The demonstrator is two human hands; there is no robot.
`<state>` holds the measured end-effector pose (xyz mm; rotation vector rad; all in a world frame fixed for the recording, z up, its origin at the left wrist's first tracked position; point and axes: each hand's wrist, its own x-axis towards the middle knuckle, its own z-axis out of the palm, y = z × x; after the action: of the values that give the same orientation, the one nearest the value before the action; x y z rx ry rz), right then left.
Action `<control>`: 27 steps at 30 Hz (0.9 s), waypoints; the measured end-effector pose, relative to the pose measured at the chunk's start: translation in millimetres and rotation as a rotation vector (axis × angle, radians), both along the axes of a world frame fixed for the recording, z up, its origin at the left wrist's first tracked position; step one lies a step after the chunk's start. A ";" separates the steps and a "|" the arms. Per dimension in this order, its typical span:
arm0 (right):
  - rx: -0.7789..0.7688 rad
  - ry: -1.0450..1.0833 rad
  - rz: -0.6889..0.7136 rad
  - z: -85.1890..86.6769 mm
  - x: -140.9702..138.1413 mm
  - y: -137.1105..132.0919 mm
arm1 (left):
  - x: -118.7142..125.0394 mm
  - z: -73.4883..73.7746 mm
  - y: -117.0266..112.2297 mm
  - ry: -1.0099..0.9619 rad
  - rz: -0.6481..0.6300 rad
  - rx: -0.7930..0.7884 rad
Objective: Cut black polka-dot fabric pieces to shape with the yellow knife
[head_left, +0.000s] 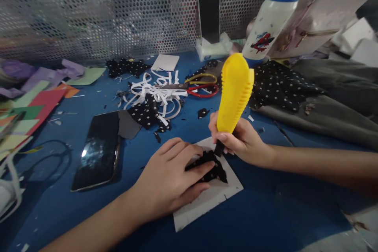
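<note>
My right hand point(240, 139) is closed round the lower end of a yellow ribbed tool point(234, 92), held upright with its dark tip touching a small piece of black dotted fabric point(212, 165). That fabric lies on a white card square point(206, 199) on the blue table. My left hand point(169, 179) rests flat on the card, fingers stretched out and pressing the fabric's left edge.
A dark phone point(97, 149) lies left of my left hand. Scissors with red and yellow handles point(195, 86) sit among white paper strips point(158, 96) farther back. Coloured paper sheets point(32, 108) lie at far left, dotted and grey cloth point(298, 90) at right, a white bottle point(274, 15) and a standing phone point(209, 15) behind.
</note>
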<state>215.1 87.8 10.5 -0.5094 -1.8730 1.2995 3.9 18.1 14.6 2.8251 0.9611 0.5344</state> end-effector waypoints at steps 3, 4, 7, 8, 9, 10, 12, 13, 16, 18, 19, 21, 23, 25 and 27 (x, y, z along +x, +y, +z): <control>0.017 -0.025 0.026 -0.4 -0.4 0.0 | 0.0 -0.3 0.5 -0.017 -0.006 -0.015; 0.038 -0.039 0.031 -0.2 -0.5 -0.1 | 0.0 -0.6 0.6 -0.024 -0.007 -0.015; 0.139 -0.093 0.047 1.2 -0.6 -0.1 | 0.0 -1.7 1.1 -0.037 -0.004 0.003; 0.172 -0.114 0.060 1.6 -0.4 -0.1 | 0.1 -1.8 1.2 -0.043 -0.001 0.011; 0.197 -0.133 0.077 1.8 -0.2 -0.1 | 0.3 -1.7 1.1 -0.050 0.000 0.018; 0.215 -0.144 0.089 1.8 0.2 -0.2 | 0.5 -1.4 1.1 -0.055 -0.001 0.022; 0.217 -0.129 0.086 1.3 1.1 -0.4 | 0.9 -0.6 0.9 -0.055 -0.001 0.023; 0.197 -0.102 0.067 0.9 1.6 -0.5 | 1.1 -0.1 0.9 -0.049 -0.001 0.021; 0.111 0.022 -0.041 0.0 2.6 -0.7 | 1.7 1.0 1.1 -0.026 -0.004 0.010; 0.085 0.065 -0.076 -0.2 2.8 -0.7 | 1.9 1.1 1.3 -0.023 -0.007 0.007; 0.086 0.067 -0.076 -0.3 2.7 -0.7 | 1.9 0.9 1.3 -0.022 -0.007 0.006; 0.101 0.049 -0.054 -0.8 2.4 -0.5 | 1.8 0.6 1.0 -0.019 -0.007 0.002; 0.105 0.034 -0.038 -1.7 2.1 -0.2 | 1.6 0.2 0.5 -0.021 -0.006 0.000; 0.091 0.025 -0.022 -2.6 1.7 0.1 | 1.4 0.0 0.0 -0.021 -0.003 0.001; 0.083 -0.001 -0.004 -3.2 1.5 0.4 | 1.3 0.0 -0.2 -0.015 -0.002 0.005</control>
<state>216.6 88.2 7.4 -0.4707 -1.9167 1.2138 5.2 17.9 14.6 2.8224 0.9549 0.5582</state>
